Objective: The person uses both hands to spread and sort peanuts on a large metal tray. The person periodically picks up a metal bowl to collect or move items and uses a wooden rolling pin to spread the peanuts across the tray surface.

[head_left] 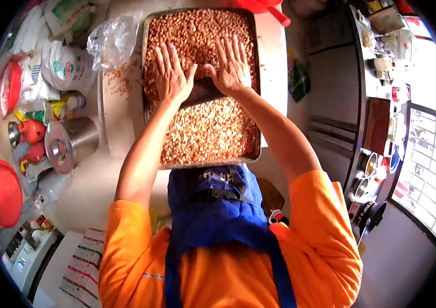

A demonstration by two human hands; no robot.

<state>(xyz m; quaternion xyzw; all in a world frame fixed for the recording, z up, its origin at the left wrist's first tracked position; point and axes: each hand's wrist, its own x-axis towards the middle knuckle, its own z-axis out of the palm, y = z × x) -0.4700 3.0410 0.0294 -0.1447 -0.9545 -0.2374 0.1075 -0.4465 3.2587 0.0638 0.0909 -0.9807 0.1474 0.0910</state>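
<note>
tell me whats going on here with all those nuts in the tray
A person in an orange shirt and blue apron has both hands flat, fingers spread, on a metal tray full of peanuts. The left hand and right hand press side by side, and a bare dark strip of tray bottom shows just below them. A steel pot lies on its side to the left.

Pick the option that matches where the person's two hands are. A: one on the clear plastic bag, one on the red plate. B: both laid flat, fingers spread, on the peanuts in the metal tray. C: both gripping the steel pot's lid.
B: the left hand and right hand lie open, fingers spread, on the peanuts in the metal tray.
</note>
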